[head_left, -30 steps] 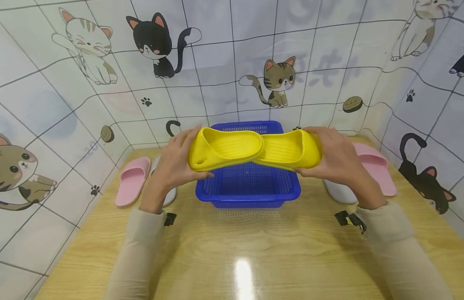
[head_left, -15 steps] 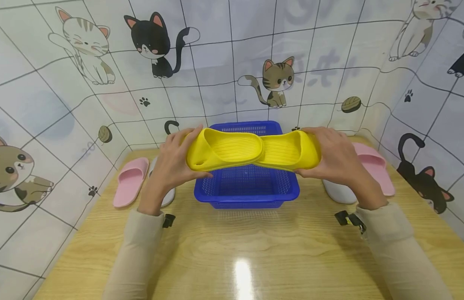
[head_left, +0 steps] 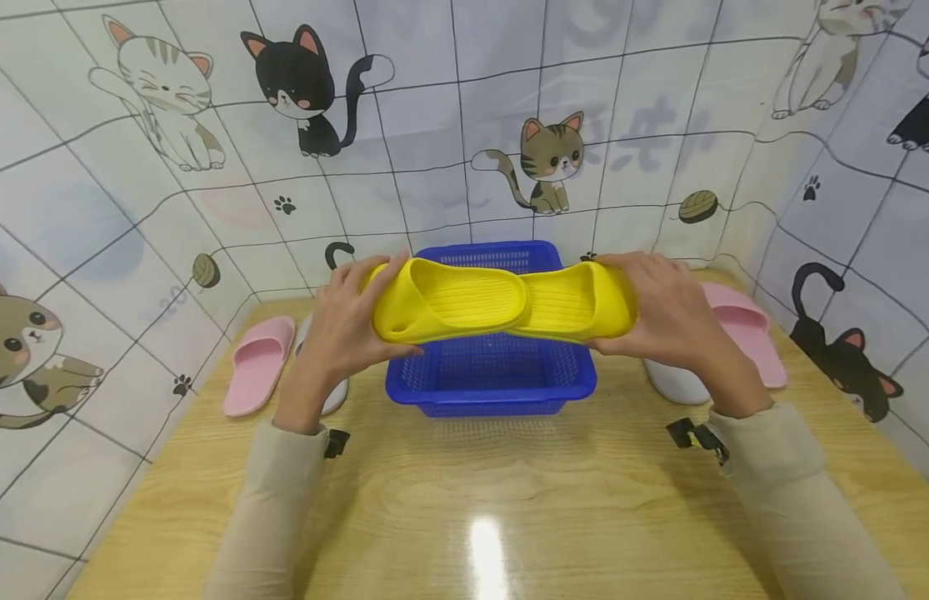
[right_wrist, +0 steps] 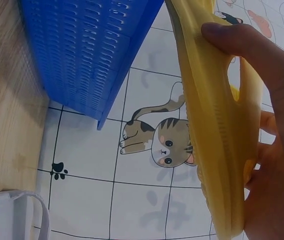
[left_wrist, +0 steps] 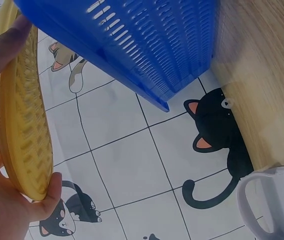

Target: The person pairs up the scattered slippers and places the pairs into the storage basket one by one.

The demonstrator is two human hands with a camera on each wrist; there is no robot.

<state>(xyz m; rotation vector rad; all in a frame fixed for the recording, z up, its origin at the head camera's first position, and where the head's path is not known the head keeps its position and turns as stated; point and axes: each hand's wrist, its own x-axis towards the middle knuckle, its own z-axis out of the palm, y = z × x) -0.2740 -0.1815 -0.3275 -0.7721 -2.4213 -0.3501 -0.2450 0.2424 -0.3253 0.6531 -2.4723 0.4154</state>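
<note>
While both cream sleeves (head_left: 265, 500) reach forward over the pale wood-grain bench (head_left: 494, 475), the person's left hand (head_left: 349, 312) pinches the toe of one bright yellow moulded clog (head_left: 467, 298), thumb below and fingers curled over the top, and the right hand (head_left: 662, 310) has its grip closed likewise on the toe of a second yellow clog (head_left: 560, 302). Both clogs are up off the bench, lying end to end with their openings turned toward the person, and the left one's heel overlaps the other's in front. From head height they cover the middle of a rectangular blue plastic basket (head_left: 494, 396) with perforated walls, which stands on the bench. Well out to either side lie a pale pink open-toed slide (head_left: 247, 387) and its pink mate (head_left: 751, 340), each with a white shoe, partly hidden by an arm, just beside it.
</note>
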